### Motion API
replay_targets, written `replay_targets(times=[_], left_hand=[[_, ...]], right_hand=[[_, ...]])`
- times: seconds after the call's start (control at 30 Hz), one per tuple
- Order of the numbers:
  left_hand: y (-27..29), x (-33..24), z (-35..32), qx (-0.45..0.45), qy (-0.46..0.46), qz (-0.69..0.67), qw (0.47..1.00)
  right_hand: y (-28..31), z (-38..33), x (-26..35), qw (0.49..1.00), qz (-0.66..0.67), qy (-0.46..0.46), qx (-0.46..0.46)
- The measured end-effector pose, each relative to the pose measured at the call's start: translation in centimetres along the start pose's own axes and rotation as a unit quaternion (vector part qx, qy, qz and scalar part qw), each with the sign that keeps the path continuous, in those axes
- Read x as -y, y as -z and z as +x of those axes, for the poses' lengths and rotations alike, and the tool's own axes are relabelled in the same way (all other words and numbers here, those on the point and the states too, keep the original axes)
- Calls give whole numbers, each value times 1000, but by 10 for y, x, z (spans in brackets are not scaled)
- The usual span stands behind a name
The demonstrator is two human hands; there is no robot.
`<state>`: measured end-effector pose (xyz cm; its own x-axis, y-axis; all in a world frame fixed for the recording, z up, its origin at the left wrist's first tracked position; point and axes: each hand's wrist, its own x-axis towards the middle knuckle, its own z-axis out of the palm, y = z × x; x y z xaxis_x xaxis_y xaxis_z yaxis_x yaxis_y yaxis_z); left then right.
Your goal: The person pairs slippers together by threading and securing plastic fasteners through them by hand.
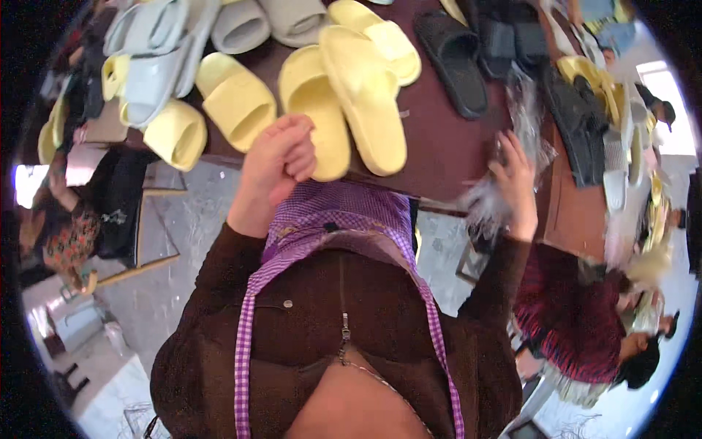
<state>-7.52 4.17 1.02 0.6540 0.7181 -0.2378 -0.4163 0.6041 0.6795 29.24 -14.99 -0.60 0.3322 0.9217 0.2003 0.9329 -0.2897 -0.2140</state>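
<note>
My left hand (281,157) is curled into a fist at the table's near edge, overlapping a yellow slipper (329,143). Whatever its fingers hold, if anything, is hidden. Across that slipper leans a second yellow slipper (369,110), toe and heel pointing up and down the view. At the right, my right hand (516,183) has its fingers apart and partly bent, beside a bunch of clear plastic film (488,201) hanging over the table edge. More crumpled clear plastic (525,102) lies just beyond its fingertips. A black slipper (457,69) rests farther back.
More yellow slippers (238,102), light blue slippers (152,84) and grey slippers (241,25) crowd the dark red table (431,150) at the left and back. Black and yellow footwear lines its right side. Other people (567,314) sit close by at right and left.
</note>
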Motion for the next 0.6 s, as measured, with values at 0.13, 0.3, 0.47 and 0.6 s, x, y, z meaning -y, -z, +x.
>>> replay_targets(times=[0.13, 0.3, 0.47, 0.6], left_hand=[[0, 8, -8, 0, 52, -13, 999], [0, 12, -9, 24, 60, -34, 997], [-9, 13, -13, 23, 77, -22, 996], [-7, 19, -21, 15, 87, -13, 996]], right_hand=[[36, -15, 34, 998, 51, 23, -12], [55, -13, 101, 981, 166, -15, -102], [32, 9, 176, 942, 289, 133, -106], [13, 27, 213, 923, 272, 243, -122]])
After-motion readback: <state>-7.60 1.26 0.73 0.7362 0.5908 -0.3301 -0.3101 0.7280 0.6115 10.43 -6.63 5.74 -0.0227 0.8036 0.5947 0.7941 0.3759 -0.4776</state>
